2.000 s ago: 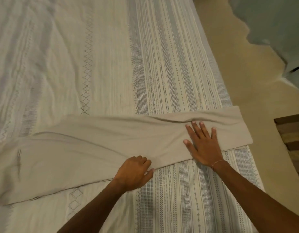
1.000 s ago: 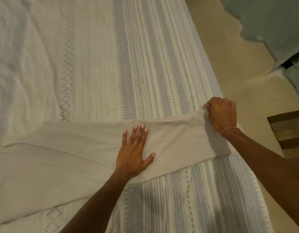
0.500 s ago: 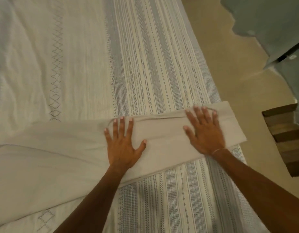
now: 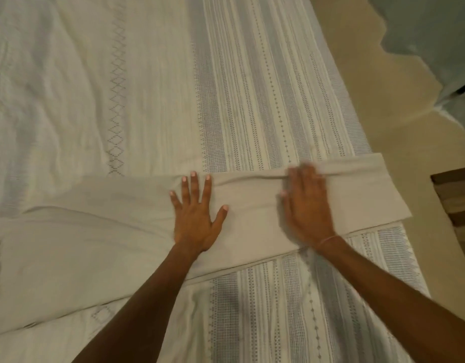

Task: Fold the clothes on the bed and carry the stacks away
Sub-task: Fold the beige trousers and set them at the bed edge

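Observation:
A long beige garment [image 4: 100, 247] lies flat across the bed, running from the left edge of the view to the bed's right side. Its right end is a narrow folded strip. My left hand [image 4: 196, 214] presses flat on the middle of the cloth with fingers spread. My right hand [image 4: 306, 205] lies flat on the strip further right, blurred by motion, with its fingers reaching the strip's far edge.
The bed [image 4: 252, 87] wears a cream cover with grey woven stripes and a diamond line. Tan floor [image 4: 383, 113] runs along the right side. A grey-blue cloth [image 4: 433, 30] lies at the top right, and a dark wooden piece [image 4: 459, 203] stands at the right edge.
One second ago my right hand gripped the strip's far right corner; it now lies flat on the strip and slides over it. My left hand stays pressed flat on the middle.

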Tool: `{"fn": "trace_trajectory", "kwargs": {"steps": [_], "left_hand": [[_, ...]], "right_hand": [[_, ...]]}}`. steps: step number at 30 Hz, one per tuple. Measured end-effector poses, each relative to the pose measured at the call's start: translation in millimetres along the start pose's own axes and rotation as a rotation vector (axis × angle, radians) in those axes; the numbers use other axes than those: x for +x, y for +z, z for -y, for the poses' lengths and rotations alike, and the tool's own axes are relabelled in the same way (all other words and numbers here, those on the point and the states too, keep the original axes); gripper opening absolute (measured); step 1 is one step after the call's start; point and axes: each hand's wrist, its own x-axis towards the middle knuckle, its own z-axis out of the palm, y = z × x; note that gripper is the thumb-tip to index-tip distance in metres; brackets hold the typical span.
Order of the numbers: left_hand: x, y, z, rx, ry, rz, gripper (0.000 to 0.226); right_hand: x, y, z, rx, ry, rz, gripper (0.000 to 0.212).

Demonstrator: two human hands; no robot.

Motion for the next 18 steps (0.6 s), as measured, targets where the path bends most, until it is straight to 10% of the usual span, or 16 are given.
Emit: {"fn": "trace_trajectory", "kwargs": {"steps": [6, 18], "left_hand": [[-15.9, -14.9, 62.4, 0.025, 0.227, 0.076, 0.067], [-105.5, -70.6, 328.5, 0.132, -0.154, -0.03, 0.084]], "right_hand": [[1.1, 74.7, 126.8, -0.116, -0.413, 0.216, 0.058], [1.8, 89.1, 163.0, -0.191, 0.209, 0.157, 0.068]]}}
